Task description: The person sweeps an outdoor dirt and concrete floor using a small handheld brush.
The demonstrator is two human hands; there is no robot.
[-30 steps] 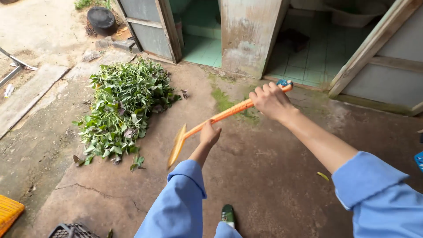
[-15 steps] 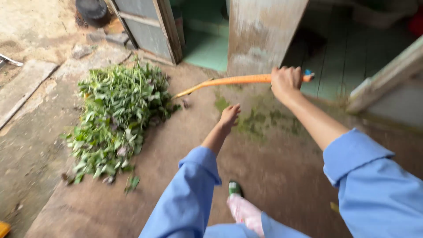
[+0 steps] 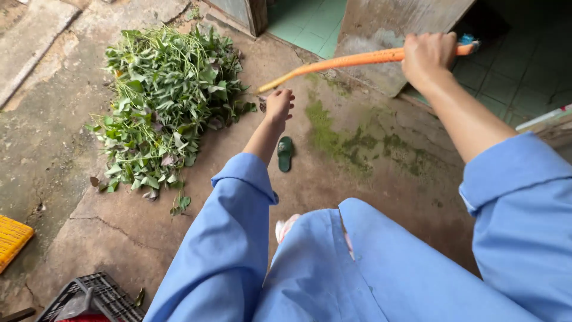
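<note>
Head view looks down on a worn concrete yard, and the work in hand seems partly done, judging by how things lie: a heap of green leafy stems (image 3: 167, 107) sits gathered in the upper left of the frame, while a few loose leaves (image 3: 179, 204) lie apart just below it, not yet drawn in. An orange stick (image 3: 351, 61) crosses the top centre of the frame, raised off the ground and slanting down to the left, its lower tip ending near the heap's right edge without touching it. The right hand (image 3: 429, 56), at upper right, is clenched firmly around the stick near its upper end, forearm stretched forward out of a blue sleeve (image 3: 524, 197). The left hand (image 3: 279, 106), mid-frame, hangs just under the stick's lower tip with fingers loosely curled, holding nothing. A green sandal (image 3: 285, 153) lies on the concrete below that hand, and a yellow crate (image 3: 12, 238) and a black crate (image 3: 89, 295) sit at the lower left.
</note>
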